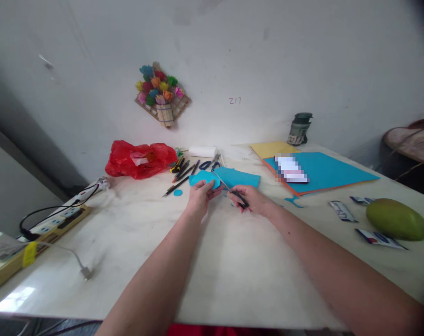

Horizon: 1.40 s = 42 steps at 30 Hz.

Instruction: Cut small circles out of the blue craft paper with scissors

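Observation:
My left hand (200, 196) pinches a small piece of blue paper (204, 176) above the middle of the table. Black-handled scissors (239, 198) are in my right hand (246, 198), their blades pointing up and left to the edge of that paper. Just behind, a larger blue sheet (239, 177) lies on the table. A small blue disc (177, 192) rests to the left of my left hand, and a thin curved blue scrap (293, 201) lies to the right of my right hand.
Pens (182, 176) and a red plastic bag (140, 159) lie at the back left of the table (232, 270). On the right are a phone (291, 169) on coloured sheets (330, 170), a green fruit (396, 219) and small packets (343, 211). Power strips (51, 233) line the left edge.

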Each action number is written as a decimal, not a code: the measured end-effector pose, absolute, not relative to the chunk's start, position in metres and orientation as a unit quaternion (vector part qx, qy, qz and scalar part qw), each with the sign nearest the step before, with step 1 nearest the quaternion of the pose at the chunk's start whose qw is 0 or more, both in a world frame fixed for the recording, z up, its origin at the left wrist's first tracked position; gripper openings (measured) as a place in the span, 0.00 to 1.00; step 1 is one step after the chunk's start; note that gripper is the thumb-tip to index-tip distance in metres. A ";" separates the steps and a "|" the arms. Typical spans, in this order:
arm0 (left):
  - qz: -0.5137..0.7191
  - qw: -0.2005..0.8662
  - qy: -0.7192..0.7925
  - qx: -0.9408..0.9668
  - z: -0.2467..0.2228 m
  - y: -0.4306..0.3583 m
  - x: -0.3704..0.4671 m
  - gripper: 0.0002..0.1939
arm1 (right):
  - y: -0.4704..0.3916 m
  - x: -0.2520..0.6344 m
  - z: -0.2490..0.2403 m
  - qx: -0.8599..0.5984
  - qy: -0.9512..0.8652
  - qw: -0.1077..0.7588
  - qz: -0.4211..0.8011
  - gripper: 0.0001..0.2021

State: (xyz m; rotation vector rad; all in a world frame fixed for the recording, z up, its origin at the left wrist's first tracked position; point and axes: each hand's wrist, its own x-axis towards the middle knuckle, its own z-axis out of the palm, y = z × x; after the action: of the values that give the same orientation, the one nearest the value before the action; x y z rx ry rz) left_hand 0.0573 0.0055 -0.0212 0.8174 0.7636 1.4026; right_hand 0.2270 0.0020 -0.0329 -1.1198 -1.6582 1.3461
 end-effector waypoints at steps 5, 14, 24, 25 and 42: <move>0.617 0.623 0.335 0.346 -0.021 0.007 0.057 0.18 | -0.002 0.225 -0.029 -0.447 -0.644 0.352 0.512 0.10; 0.624 0.616 0.337 0.344 -0.024 0.011 0.054 0.14 | -0.002 0.225 -0.028 -0.452 -0.653 0.344 0.501 0.11; 0.626 0.611 0.339 0.346 -0.024 0.011 0.054 0.14 | -0.006 0.225 -0.023 -0.468 -0.658 0.329 0.490 0.12; 0.626 0.611 0.339 0.347 -0.025 0.011 0.053 0.14 | -0.006 0.225 -0.023 -0.471 -0.658 0.327 0.489 0.12; 0.614 0.604 0.348 0.371 -0.026 0.014 0.051 0.12 | -0.004 0.224 -0.028 -0.472 -0.658 0.324 0.488 0.15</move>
State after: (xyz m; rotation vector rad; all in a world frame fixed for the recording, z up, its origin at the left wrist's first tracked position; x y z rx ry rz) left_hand 0.0508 0.0137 -0.0263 0.8588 0.8043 1.4206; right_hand 0.2243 -0.0035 -0.0279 -1.2386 -1.7266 1.2812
